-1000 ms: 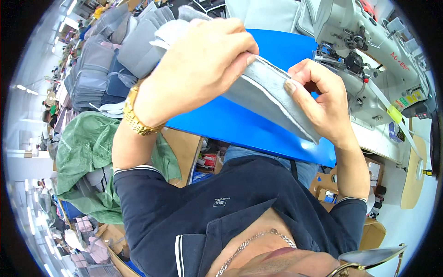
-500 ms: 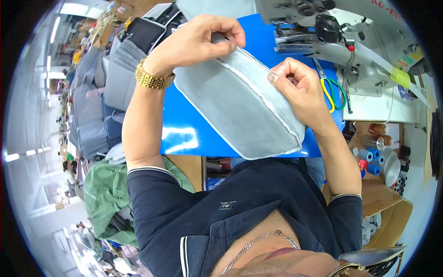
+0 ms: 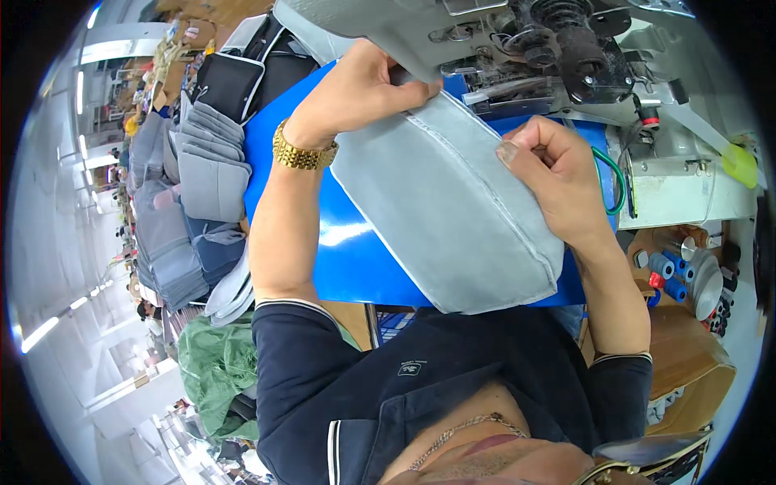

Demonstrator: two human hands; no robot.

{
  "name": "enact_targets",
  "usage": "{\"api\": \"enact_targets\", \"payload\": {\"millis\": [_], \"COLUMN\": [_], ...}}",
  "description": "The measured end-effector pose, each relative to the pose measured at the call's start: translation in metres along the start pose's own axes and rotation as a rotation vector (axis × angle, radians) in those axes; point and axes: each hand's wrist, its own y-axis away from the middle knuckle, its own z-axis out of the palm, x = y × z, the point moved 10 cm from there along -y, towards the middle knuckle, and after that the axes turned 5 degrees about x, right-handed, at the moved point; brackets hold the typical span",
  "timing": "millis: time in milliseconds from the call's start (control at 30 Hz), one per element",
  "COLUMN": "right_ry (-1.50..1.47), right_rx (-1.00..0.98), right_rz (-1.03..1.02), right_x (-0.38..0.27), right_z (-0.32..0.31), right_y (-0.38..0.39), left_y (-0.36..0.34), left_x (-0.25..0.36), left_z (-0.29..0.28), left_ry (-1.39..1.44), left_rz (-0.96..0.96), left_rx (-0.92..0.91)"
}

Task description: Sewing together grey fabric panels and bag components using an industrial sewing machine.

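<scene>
A light grey sewn fabric panel [image 3: 440, 210] with rounded corners and a raised seam hangs slanted over the blue tabletop [image 3: 356, 271]. My left hand [image 3: 368, 93] pinches its far upper edge, close under the sewing machine [image 3: 558, 56]. Along the right edge, my right hand [image 3: 554, 170] grips the same panel between thumb and curled fingers. The panel's near end reaches my dark shirt. Beside my right wrist shows a green scissor handle [image 3: 618, 182]; the rest of the scissors is mostly hidden behind that hand.
Stacked grey fabric pieces [image 3: 212, 166] and a black padded piece [image 3: 229, 87] lie at the left. Below them is a green sack [image 3: 214, 364]. To the right, blue thread spools [image 3: 675, 275] stand above a cardboard box [image 3: 687, 356].
The machine now looks larger and nearer in view. Both hands, still holding the panel, appear lower and farther right, and the seam lies flatter. The scissors are more covered by my right hand.
</scene>
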Motion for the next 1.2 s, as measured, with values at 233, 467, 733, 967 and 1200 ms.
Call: {"api": "enact_targets", "payload": {"millis": [233, 467, 733, 967, 1200], "right_ry": [0.008, -0.141, -0.042, -0.254, -0.19], "right_rx": [0.077, 0.175, 0.197, 0.042, -0.119], "right_rz": [-0.037, -0.03, -0.131, -0.115, 0.018], "right_x": [0.0, 0.002, -0.001, 0.004, 0.017], "right_z": [-0.01, -0.007, 0.001, 0.002, 0.008], "right_y": [0.0, -0.008, -0.018, -0.002, 0.027], "left_y": [-0.02, -0.023, 0.003, 0.091, 0.092], "left_x": [0.0, 0.01, 0.014, 0.105, 0.112], "left_z": [0.004, -0.006, -0.005, 0.081, 0.072], "left_ry": [-0.255, -0.83, -0.718, -0.779, -0.863], "left_rz": [0.111, 0.714, 0.326, 0.188, 0.179], "left_rx": [-0.01, -0.015, 0.304, 0.313, 0.415]}}
